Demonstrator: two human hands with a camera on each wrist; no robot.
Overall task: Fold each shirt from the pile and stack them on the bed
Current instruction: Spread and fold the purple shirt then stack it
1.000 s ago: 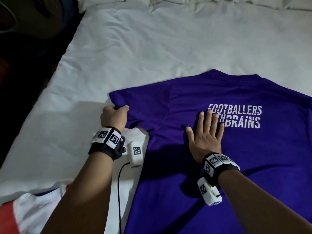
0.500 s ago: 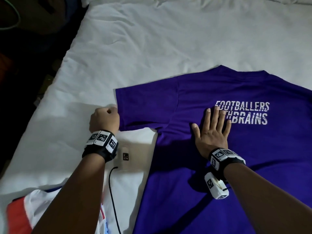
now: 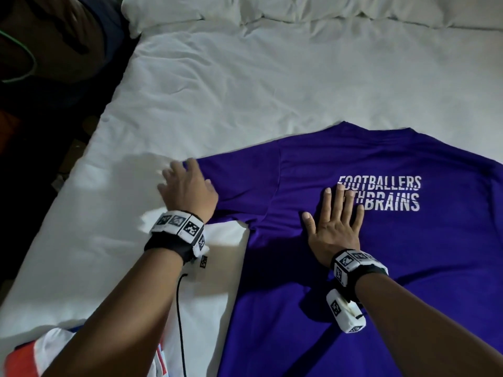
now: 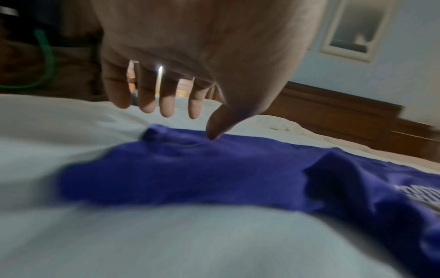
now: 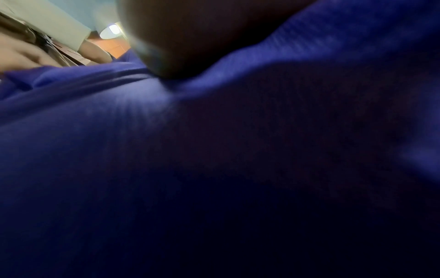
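A purple shirt point(image 3: 381, 262) with white lettering lies spread flat on the white bed point(image 3: 245, 85). My left hand point(image 3: 187, 186) hovers over the end of its left sleeve point(image 4: 190, 169) with fingers point(image 4: 166, 105) straight and spread, the thumb tip touching the cloth. My right hand point(image 3: 336, 224) lies flat on the shirt's back, just left of the lettering, fingers straight and pressing. The right wrist view shows only dark purple cloth point(image 5: 214, 169) close up.
A white and red garment point(image 3: 30, 357) lies at the bed's near left corner. A black cable point(image 3: 181, 322) runs along the sheet by my left forearm. Pillows point(image 3: 299, 9) line the far end. The bed's left edge drops to a dark floor point(image 3: 40, 159).
My left hand has let go of the sleeve end and opened, its fingers now spread above it. The sleeve lies flat. My right hand has stayed pressed on the shirt.
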